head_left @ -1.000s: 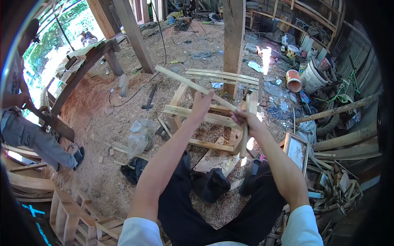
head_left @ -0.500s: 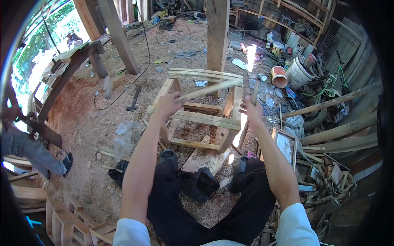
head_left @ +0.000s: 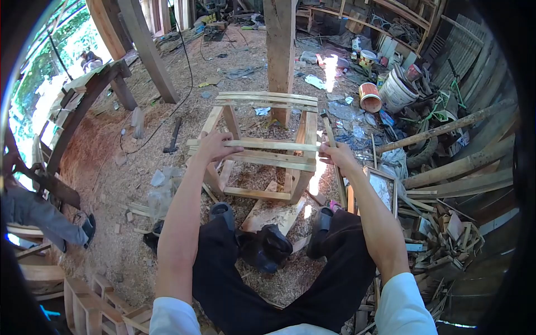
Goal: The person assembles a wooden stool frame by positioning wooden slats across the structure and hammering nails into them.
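A low wooden frame [head_left: 262, 195] with rails and legs stands on the floor before my knees. My left hand [head_left: 215, 147] grips a narrow wooden slat [head_left: 268, 145] near its left end. This slat lies across the frame, just behind the front top rail [head_left: 273, 161]. My right hand [head_left: 338, 156] is at the frame's right side, its fingertips at the slat's right end. The same hand is closed around a long wooden-handled tool [head_left: 329, 129] with a dark upper end, which looks like a hammer. Its grip is partly hidden by the fingers.
A dark hammer [head_left: 174, 135] lies on the sawdust at left. A wooden post [head_left: 280, 61] rises behind the frame. Buckets [head_left: 369, 97] and scrap wood [head_left: 446, 251] crowd the right. A person's leg [head_left: 42, 209] shows at far left; more wooden frames [head_left: 89, 301] stand below it.
The slat, previously slanting above the frame, now lies level along the front rail. My right hand has come down and left to its end, and the tool has tilted leftward at the top.
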